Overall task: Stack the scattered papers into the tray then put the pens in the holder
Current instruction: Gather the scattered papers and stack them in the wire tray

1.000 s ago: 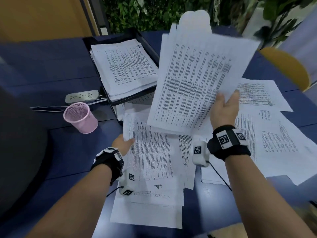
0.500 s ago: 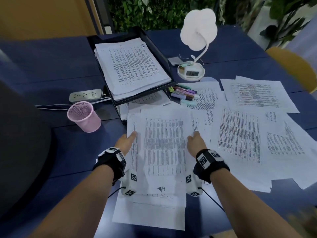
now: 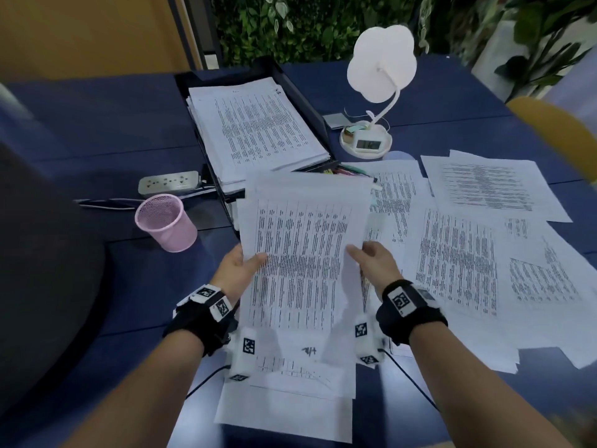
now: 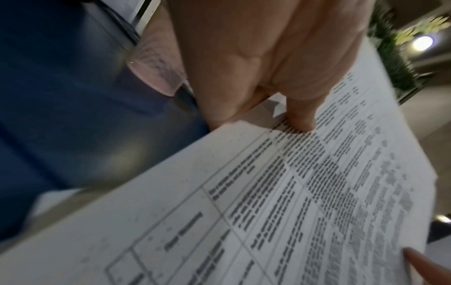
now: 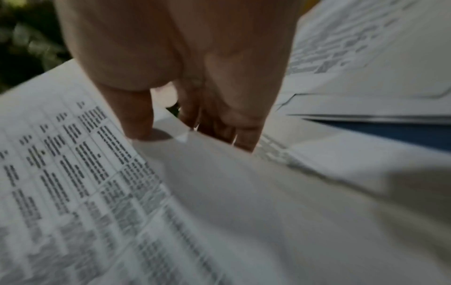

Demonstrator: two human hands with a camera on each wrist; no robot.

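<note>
While our left hand (image 3: 237, 270) and right hand (image 3: 374, 263) each pinch a side of the lifted sheaf (image 3: 303, 253), we should keep it level and carry it toward the tray (image 3: 290, 79) at 12 o'clock.

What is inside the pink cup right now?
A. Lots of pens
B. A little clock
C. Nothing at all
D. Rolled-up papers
C. The head view looks down into the pink mesh cup and only its bare inside shows; the pens lie on the table beside the black tray, partly hidden by the sheets that the left hand and right hand hold up.
</note>
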